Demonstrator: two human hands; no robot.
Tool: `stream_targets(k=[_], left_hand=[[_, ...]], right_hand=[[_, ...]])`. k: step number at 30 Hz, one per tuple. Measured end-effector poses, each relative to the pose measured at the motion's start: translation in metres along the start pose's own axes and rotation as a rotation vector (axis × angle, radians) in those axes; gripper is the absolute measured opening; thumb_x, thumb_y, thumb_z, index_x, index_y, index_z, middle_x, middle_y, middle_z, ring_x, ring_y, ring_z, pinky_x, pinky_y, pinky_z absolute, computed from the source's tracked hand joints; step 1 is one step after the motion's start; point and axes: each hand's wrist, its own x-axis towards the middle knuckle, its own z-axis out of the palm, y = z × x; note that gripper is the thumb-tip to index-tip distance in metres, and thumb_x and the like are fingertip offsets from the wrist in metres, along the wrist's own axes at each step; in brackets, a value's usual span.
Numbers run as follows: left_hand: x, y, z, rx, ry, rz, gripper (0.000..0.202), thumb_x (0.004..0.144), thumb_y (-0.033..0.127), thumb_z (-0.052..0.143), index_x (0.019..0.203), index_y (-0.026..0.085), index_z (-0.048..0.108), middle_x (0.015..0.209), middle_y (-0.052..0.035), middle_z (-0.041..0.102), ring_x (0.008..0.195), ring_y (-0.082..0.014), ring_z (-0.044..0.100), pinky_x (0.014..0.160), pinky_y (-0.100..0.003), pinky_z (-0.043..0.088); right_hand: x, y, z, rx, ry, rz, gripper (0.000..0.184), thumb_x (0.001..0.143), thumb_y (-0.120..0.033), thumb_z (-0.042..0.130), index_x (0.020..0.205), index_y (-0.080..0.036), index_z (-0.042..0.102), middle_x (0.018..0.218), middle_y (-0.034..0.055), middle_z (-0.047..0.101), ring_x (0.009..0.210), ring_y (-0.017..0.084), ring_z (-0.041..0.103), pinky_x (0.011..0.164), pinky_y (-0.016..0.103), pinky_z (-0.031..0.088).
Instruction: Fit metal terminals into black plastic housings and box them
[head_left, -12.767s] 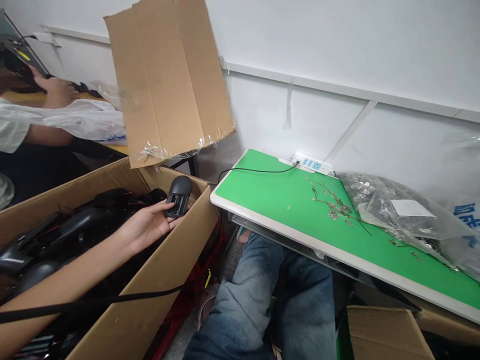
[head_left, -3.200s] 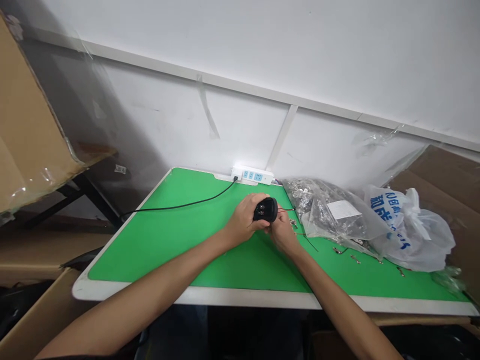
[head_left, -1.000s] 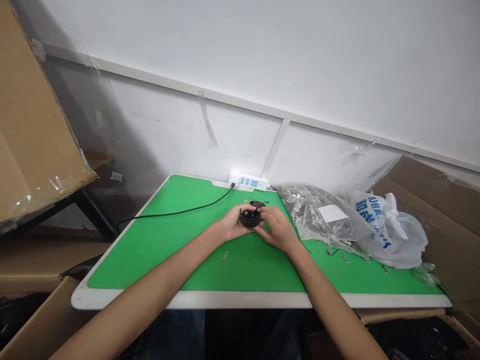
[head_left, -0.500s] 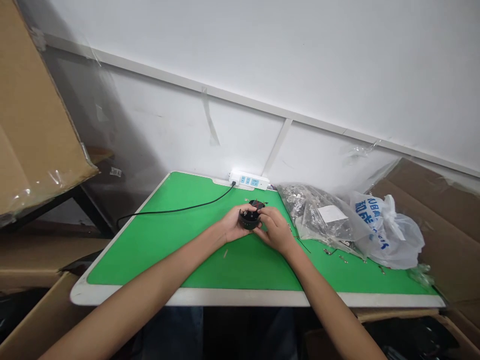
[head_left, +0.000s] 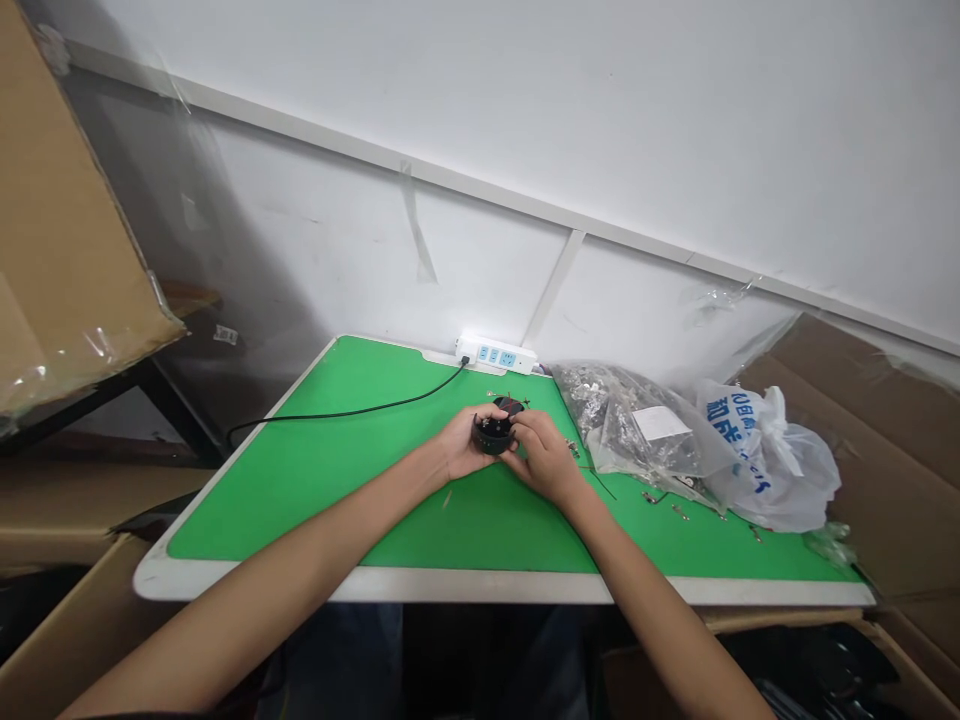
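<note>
A round black plastic housing (head_left: 491,438) is held above the green table mat, its hollow side facing up toward me. A second dark, rounded part (head_left: 509,405) shows at its far edge; whether the two are joined I cannot tell. My left hand (head_left: 466,442) is closed around the left side of the housing, thumb over the rim. From the right, my right hand (head_left: 541,450) pinches at the housing's edge with bent fingers. Any small piece between those fingertips is too small to make out.
A white power strip (head_left: 495,354) with a black cable (head_left: 360,410) lies at the table's back edge. To the right are a clear bag of metal parts (head_left: 622,425), a white plastic bag (head_left: 772,460) and loose small metal pieces (head_left: 680,512). Cardboard boxes (head_left: 82,230) flank the table.
The whole view has shifted slightly, so everything sits a little higher and further left. Both hands keep nearly the same hold on the black housing.
</note>
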Motion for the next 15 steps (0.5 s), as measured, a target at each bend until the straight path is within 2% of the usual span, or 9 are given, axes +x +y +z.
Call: stream_targets(k=[8,12,15], left_hand=[[-0.003,0.002,0.005,0.034,0.018,-0.006,0.006,0.079,0.011,0.061,0.079,0.011,0.068,0.066,-0.0082,0.069,0.059,-0.0185,0.065,0.059,-0.027,0.051],[-0.002,0.0,0.009,-0.022,0.009,-0.001,0.009,0.08,0.013,0.059,0.083,0.011,0.068,0.066,-0.0077,0.068,0.059,-0.0188,0.064,0.057,-0.027,0.049],[0.002,0.0,0.012,-0.089,0.058,0.022,0.013,0.083,0.016,0.055,0.084,0.012,0.067,0.066,-0.0078,0.068,0.056,-0.0194,0.064,0.056,-0.029,0.05]], right_hand=[[0.0,0.0,0.0,0.035,0.05,0.005,0.025,0.097,-0.024,0.066,0.119,-0.025,0.055,0.11,0.0133,0.07,0.105,0.029,0.068,0.091,0.047,0.059],[0.003,0.0,0.0,0.068,0.076,0.041,0.024,0.097,-0.026,0.066,0.117,-0.025,0.054,0.109,0.012,0.069,0.104,0.028,0.068,0.089,0.048,0.06],[0.004,0.001,-0.003,0.112,0.076,0.093,0.026,0.096,-0.031,0.069,0.117,-0.025,0.055,0.109,0.0121,0.068,0.104,0.03,0.068,0.087,0.049,0.06]])
